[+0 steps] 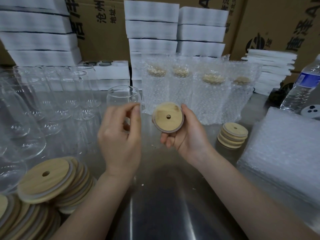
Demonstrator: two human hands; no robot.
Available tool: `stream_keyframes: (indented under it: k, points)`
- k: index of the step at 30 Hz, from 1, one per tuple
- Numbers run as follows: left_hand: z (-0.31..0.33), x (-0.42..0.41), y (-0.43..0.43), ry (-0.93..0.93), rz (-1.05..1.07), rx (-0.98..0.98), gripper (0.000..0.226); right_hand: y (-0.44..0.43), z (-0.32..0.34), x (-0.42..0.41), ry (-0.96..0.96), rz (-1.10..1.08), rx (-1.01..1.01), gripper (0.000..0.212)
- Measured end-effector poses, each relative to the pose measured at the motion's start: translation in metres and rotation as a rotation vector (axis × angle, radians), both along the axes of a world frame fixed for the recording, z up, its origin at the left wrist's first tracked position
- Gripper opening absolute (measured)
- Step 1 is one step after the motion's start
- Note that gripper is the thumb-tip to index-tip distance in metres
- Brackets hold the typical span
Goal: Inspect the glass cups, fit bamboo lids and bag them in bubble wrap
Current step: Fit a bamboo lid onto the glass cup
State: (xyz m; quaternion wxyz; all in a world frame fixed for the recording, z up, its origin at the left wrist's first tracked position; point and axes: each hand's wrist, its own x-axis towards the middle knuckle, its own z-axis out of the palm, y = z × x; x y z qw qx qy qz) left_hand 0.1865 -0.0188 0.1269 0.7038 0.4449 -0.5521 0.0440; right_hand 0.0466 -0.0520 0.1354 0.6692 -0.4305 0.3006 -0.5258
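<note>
Table [164, 213] — left hand [119, 135] grips cup [121, 96], right hand [187, 137] lid [167, 119]

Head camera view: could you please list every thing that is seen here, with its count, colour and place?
clear glass cup: one, transparent, in the left grip
round bamboo lid with a centre hole: one, tan, in the right grip
loose glass cups: many, clear, unlidded, left on the table
large bamboo lid heap: many, tan, near left
small bamboo lid stack: one, tan, right of the hands
bubble-wrapped lidded cups: four, clear wrap, tan lids, upright behind the hands
flat bubble-wrap bags: one pile, whitish, right
white foam sheet stacks: several, at the back
brown cardboard boxes: several, behind the foam
plastic water bottle: one, clear, blue label, far right
metal table: one, grey
left grip: bare hand, round the cup
right grip: bare hand, holding the lid
</note>
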Motion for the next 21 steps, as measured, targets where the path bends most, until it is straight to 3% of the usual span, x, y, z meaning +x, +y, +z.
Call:
stream_keyframes:
  k: [3,9,12,15,21]
  points:
    - [0.003,0.005,-0.003,0.101,0.072,0.020,0.023,-0.001,-0.001,-0.001,-0.071,-0.025,0.049,0.052]
    - [-0.007,0.008,-0.011,0.156,0.016,0.345,0.089,0.001,0.000,-0.002,-0.158,-0.038,0.074,0.041]
    - [-0.014,0.014,-0.020,0.188,-0.061,0.461,0.110,0.002,0.000,-0.001,-0.171,-0.020,0.077,0.036]
    - [-0.022,0.017,-0.028,0.252,-0.182,0.530,0.113,0.002,-0.001,0.000,-0.126,-0.029,0.056,0.030]
    - [-0.035,0.022,-0.038,0.270,-0.200,0.542,0.096,-0.002,-0.004,0.001,-0.025,-0.058,0.024,0.044]
